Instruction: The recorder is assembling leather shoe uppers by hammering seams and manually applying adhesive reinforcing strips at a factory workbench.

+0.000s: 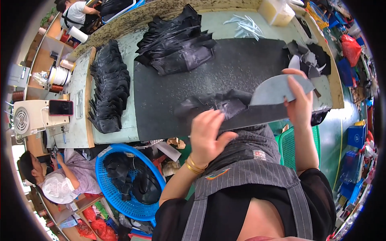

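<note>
My right hand (300, 100) grips a flat, pale grey half-moon piece (269, 91) above the board's right side. Its fingers are bent over the curved edge, with the thumb side underneath. A pale, pointed tip (295, 62) shows just beyond those fingers; whether it belongs to the held piece I cannot tell. My left hand (207, 134) is open at the board's near edge, thumb spread away from the fingers. Its fingertips are at a black leather-like piece (235, 103) lying on the black board (249, 56); contact is unclear. That piece is partly blurred.
Overlapping black pieces lie in a pile (177, 44) and a row (109, 88). Pale strips (244, 27) and scraps (307, 60) are farther back. A blue basket (100, 176) holds black pieces; a green basket (287, 148) stands right. A co-worker (64, 180) sits left.
</note>
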The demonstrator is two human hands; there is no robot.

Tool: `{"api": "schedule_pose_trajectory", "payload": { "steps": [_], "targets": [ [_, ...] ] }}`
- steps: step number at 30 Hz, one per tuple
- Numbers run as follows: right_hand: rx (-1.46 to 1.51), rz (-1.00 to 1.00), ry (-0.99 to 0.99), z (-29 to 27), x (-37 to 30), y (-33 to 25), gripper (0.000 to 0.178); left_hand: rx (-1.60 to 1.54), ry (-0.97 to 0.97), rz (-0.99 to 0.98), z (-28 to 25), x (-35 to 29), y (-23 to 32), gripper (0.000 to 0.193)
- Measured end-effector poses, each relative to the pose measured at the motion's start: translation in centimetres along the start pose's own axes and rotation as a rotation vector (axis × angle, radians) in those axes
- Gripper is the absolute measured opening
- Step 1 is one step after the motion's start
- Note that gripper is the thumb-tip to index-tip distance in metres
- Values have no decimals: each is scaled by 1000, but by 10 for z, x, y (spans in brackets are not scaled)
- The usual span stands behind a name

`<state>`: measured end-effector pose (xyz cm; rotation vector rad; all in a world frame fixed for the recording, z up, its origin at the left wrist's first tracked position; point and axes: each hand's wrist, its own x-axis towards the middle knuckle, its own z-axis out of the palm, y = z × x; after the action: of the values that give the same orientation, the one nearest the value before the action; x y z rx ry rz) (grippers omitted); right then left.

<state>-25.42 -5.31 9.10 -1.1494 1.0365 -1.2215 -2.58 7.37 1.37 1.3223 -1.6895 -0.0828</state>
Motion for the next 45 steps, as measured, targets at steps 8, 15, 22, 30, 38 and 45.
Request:
{"api": "schedule_pose_trajectory", "payload": {
  "steps": [8, 15, 22, 30, 38, 45],
  "targets": [
    [353, 213, -292, 32, -19, 51, 26, 237, -270, -260, -6, 66, -50, 23],
    [564, 298, -265, 43, -46, 77, 22, 222, -596, -310, 16, 63, -82, 38],
    [114, 51, -322, 42, -42, 114, 12, -113, -353, -257, 20, 77, -85, 50],
    [125, 67, -320, 37, -39, 111, 10, 179, -108, 15, 6, 46, -3, 21],
    [228, 154, -377, 29, -46, 113, 11, 6, -45, -105, 15, 32, -4, 14],
    [29, -61, -171, 21, -52, 96, 11, 170, -207, 48, -21, -6, 20, 17]
  ]
}}
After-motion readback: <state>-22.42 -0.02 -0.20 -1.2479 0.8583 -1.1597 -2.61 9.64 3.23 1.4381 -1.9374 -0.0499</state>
